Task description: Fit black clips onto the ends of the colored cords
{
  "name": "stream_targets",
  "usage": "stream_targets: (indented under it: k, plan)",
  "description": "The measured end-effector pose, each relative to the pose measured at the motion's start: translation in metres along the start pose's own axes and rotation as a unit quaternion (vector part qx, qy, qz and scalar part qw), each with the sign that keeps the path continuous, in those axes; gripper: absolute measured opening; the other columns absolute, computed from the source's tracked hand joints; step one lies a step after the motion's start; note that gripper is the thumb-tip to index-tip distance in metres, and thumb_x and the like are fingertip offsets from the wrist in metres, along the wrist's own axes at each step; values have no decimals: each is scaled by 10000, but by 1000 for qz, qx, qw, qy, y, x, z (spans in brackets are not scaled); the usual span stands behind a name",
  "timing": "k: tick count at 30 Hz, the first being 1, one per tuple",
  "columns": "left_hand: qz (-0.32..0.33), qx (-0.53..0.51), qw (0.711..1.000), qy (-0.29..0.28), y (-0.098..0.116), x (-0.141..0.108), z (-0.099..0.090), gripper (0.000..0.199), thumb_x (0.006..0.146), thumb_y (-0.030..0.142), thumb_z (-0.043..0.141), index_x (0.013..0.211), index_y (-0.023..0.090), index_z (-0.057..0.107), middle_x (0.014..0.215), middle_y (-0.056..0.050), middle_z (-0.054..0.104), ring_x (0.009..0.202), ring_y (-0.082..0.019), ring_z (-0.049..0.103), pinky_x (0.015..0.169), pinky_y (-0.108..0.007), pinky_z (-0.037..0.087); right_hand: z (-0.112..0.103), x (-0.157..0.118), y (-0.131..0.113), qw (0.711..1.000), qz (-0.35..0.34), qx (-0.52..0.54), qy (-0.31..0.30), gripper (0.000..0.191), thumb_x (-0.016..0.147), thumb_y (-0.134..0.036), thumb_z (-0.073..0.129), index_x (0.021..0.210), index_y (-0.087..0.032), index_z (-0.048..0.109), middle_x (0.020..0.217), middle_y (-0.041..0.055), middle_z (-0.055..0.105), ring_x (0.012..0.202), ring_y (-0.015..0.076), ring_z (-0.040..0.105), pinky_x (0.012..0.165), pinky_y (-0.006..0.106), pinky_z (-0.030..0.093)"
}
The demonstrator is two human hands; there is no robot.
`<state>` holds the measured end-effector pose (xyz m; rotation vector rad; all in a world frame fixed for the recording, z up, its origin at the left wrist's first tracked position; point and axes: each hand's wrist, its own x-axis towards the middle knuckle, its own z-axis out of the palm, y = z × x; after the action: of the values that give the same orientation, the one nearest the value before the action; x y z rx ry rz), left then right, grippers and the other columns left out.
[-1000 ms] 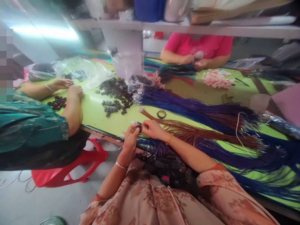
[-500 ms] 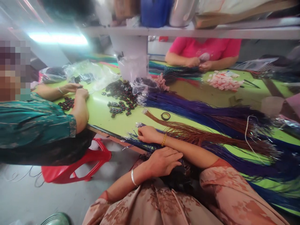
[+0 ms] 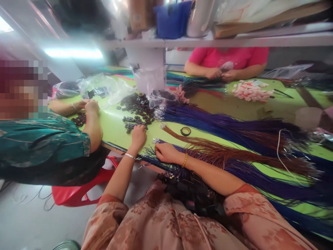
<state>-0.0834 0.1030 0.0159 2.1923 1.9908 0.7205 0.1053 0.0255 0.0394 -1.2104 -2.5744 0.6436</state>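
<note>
My left hand, with a silver bangle at the wrist, reaches to the near edge of a pile of small black connectors. Its fingers are curled downward, and their tips are hidden. Close by, my right hand is closed over the ends of dark blue wires at the table's front edge; a yellow bead bracelet is on that wrist. What lies between its fingertips is hard to see. In my lap rests a dark heap of black connectors and wires.
Bundles of brown wires and blue-purple wires stretch rightward across the green table. A roll of tape lies between them. Pale pink connectors are piled farther back. Two co-workers sit left and opposite. An overhead shelf crosses the top.
My left hand has moved from over my lap up and forward to the black connectors, uncovering the heap in my lap. My right hand stays at the blue wire ends.
</note>
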Motion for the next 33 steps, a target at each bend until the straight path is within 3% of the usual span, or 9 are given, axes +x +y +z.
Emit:
stream_targets:
  k: [6, 9, 12, 14, 17, 20, 22, 28, 33]
  plan:
    - [-31, 20, 999, -17, -6, -9, -2, 164, 789, 139, 504, 913, 187, 600, 887, -100, 587, 810, -236, 547, 736, -343, 384, 8, 8, 12, 966, 53, 232, 96, 96, 755, -179, 541, 790, -158, 628, 654, -17, 624, 568, 90, 504, 564, 199, 341]
    - [-39, -49, 998, -7, -11, -16, -11, 322, 749, 115, 536, 1056, 186, 605, 979, -104, 573, 847, -228, 561, 780, -352, 414, 8, 13, 14, 937, 62, 316, 132, 101, 746, -210, 550, 779, -145, 621, 669, -16, 611, 562, 78, 477, 558, 194, 364]
    - [-101, -181, 978, 35, -15, -23, -20, 269, 740, 163, 579, 1002, 172, 640, 961, -86, 582, 799, -191, 564, 794, -346, 450, 2, 18, 11, 908, 63, 389, 140, 106, 738, -242, 565, 769, -146, 597, 657, -23, 575, 556, 78, 469, 545, 200, 383]
    - [-154, -308, 937, 53, -13, -29, -25, 226, 741, 232, 612, 955, 168, 649, 938, -67, 605, 729, -151, 556, 728, -312, 475, -5, 21, 7, 888, 63, 438, 127, 126, 739, -272, 571, 780, -153, 573, 658, -30, 553, 528, 79, 468, 516, 207, 389]
    - [-206, -497, 842, 40, -1, -41, -34, 278, 713, 303, 681, 955, 171, 646, 881, -44, 636, 707, -122, 578, 631, -241, 475, -14, 22, 1, 866, 56, 483, 118, 169, 765, -328, 566, 797, -163, 549, 657, -37, 532, 493, 77, 455, 489, 217, 387]
    - [-231, -620, 749, -2, 17, -55, -41, 331, 670, 295, 755, 957, 169, 648, 833, -39, 655, 735, -128, 630, 591, -198, 467, -20, 21, -3, 863, 35, 483, 143, 208, 783, -368, 571, 770, -161, 563, 648, -31, 534, 534, 81, 453, 531, 221, 388]
    - [-243, -667, 704, -27, 29, -63, -44, 336, 660, 264, 778, 955, 162, 654, 841, -45, 668, 719, -122, 642, 578, -184, 474, -21, 18, -5, 872, 23, 462, 158, 216, 773, -366, 586, 747, -151, 588, 661, -18, 555, 577, 85, 460, 563, 220, 385]
    - [-259, -741, 616, -64, 49, -79, -40, 270, 702, 185, 757, 953, 126, 677, 830, -53, 680, 678, -89, 627, 591, -163, 499, -15, 7, -4, 914, 25, 354, 197, 154, 749, -296, 582, 723, -147, 607, 585, -40, 510, 525, 72, 378, 510, 206, 302]
    - [-257, -764, 587, -72, 53, -84, -37, 246, 725, 147, 732, 966, 126, 687, 850, -63, 688, 714, -98, 628, 606, -169, 489, -15, 2, -4, 936, 1, 259, 238, 106, 740, -248, 568, 698, -159, 606, 588, -32, 517, 563, 88, 405, 546, 217, 303]
